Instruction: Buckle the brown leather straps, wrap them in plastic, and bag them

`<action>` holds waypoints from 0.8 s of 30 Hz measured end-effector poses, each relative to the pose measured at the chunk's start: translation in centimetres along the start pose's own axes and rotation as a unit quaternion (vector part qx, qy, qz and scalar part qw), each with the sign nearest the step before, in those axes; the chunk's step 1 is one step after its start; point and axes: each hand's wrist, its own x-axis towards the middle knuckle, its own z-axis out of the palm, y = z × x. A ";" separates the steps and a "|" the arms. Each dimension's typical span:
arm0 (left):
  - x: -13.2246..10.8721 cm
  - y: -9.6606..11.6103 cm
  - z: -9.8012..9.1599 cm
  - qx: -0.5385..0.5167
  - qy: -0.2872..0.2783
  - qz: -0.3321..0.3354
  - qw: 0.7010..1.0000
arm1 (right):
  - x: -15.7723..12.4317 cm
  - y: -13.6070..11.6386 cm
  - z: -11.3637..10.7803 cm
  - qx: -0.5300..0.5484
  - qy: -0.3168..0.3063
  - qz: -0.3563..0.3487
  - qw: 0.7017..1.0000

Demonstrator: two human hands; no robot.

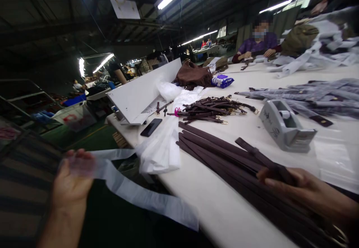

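Note:
My left hand (73, 180) is off the table's near-left edge, fingers closed on the end of a long thin translucent plastic sleeve (140, 194) that trails right toward the table edge. My right hand (297, 186) rests at the lower right on a bundle of long dark brown leather straps (224, 151), its fingers curled round one strap that lifts slightly above the rest. A stack of folded white plastic sleeves (161, 149) hangs over the table edge between the two hands.
On the white table (213, 203) lie a grey tape dispenser (283, 126), a black phone (151, 127), a heap of short brown straps with gold buckles (213, 109), a tilted white board (140, 93) and grey wrapped strips (316, 95). A seated person in purple (258, 42) works at the far end.

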 end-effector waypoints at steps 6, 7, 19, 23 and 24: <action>-13.2 -11.6 9.8 -0.066 -0.212 -0.242 0.945 | 1.1 -7.4 5.9 0.172 -0.160 -0.077 0.969; -15.0 -12.9 11.5 -0.104 -0.242 -0.256 0.930 | 0.9 -7.9 6.9 0.209 -0.168 -0.093 0.959; -6.1 -6.8 9.1 -0.081 -0.136 -0.014 0.987 | -2.8 -1.4 -0.9 0.091 -0.277 0.125 0.948; -3.0 -8.2 1.2 0.176 -0.032 -0.102 0.978 | -3.5 -0.5 -4.6 0.075 -0.239 0.107 0.962; -2.3 -9.0 -1.0 0.240 -0.025 -0.168 0.956 | -3.5 -0.5 -5.2 0.067 -0.238 0.097 0.964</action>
